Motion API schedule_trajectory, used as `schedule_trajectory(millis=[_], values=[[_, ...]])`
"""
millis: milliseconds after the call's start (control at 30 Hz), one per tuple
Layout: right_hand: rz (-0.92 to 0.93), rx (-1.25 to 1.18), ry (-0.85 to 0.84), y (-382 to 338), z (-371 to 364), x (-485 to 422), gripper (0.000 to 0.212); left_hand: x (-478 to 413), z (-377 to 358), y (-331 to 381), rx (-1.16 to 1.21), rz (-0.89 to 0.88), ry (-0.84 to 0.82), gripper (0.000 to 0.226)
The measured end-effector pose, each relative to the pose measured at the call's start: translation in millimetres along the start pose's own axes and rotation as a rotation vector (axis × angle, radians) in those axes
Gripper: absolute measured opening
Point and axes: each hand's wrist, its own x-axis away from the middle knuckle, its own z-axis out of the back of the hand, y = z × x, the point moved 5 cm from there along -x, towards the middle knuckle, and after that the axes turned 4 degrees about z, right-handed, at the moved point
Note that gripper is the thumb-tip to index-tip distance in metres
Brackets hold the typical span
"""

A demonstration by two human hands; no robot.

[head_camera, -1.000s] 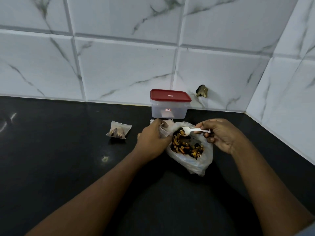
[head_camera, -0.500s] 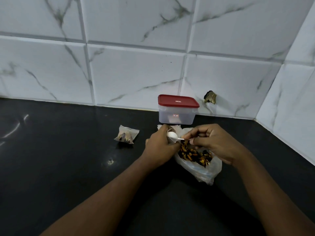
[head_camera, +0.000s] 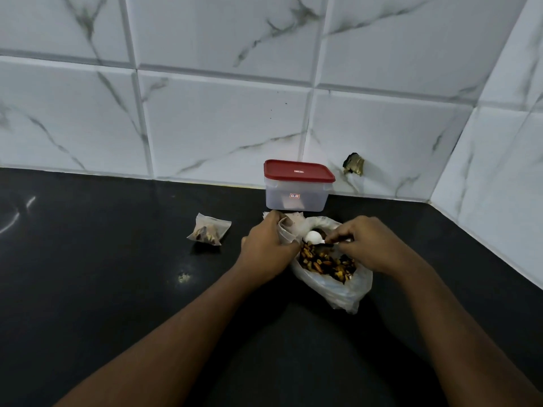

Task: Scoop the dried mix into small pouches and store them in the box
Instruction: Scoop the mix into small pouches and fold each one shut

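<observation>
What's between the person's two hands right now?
In the head view, the white spoon bridges the gap: the right hand pinches its handle, its bowl beside the small pouch held by the left hand, above the dried mix.

The scene is dimly, evenly lit; soft glare is seen on the counter [head_camera: 17, 212] at left; tile lines are bowed by wide-angle distortion.
</observation>
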Motion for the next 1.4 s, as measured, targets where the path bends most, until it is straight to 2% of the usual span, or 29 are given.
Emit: schedule_trajectory(millis=[200, 367, 533, 700, 800, 933, 1000, 1167, 1400], values=[[0.008, -0.036, 0.155, 5.4, 15.9, 2.4, 0.017, -2.9, -0.4, -3.3, -0.015, 0.008, -0.003, 0.035], [-0.018, 0.011, 0.004, 4.5, -1.8, -2.7, 0.023, -2.7, -0.3, -3.0, -0.022, -0.005, 0.009, 0.032], [-0.021, -0.005, 0.145, 6.2, 14.4, 0.7, 0.015, -2.4, -0.5, -1.9, -0.030, -0.007, 0.002, 0.035], [-0.014, 0.004, 0.015, 2.8, -2.4, -0.9, 0.022, -1.5, -0.6, -0.7, -0.036, -0.005, -0.001, 0.034], [-0.048, 0.022, 0.078, 5.6, 9.6, 2.0, 0.014, -1.5, -0.1, -0.5, -0.042, -0.002, -0.005, 0.035], [-0.073, 0.010, 0.120, 6.8, 18.3, 4.2, 0.015, -1.0, 0.5, 0.0, -0.038, -0.008, -0.009, 0.036], [-0.095, -0.099, 0.115, 7.1, 15.1, 3.8, 0.016, -1.1, -0.1, 0.1, -0.036, -0.010, -0.010, 0.035], [-0.236, -0.550, 0.168, 15.2, 0.0, 1.5, 0.016, -1.5, -0.4, 0.2, -0.045, -0.011, -0.009, 0.035], [-0.393, -0.939, 0.238, 33.1, -3.4, 0.2, 0.022, -0.9, 0.5, 0.1, -0.039, -0.012, -0.007, 0.035]])
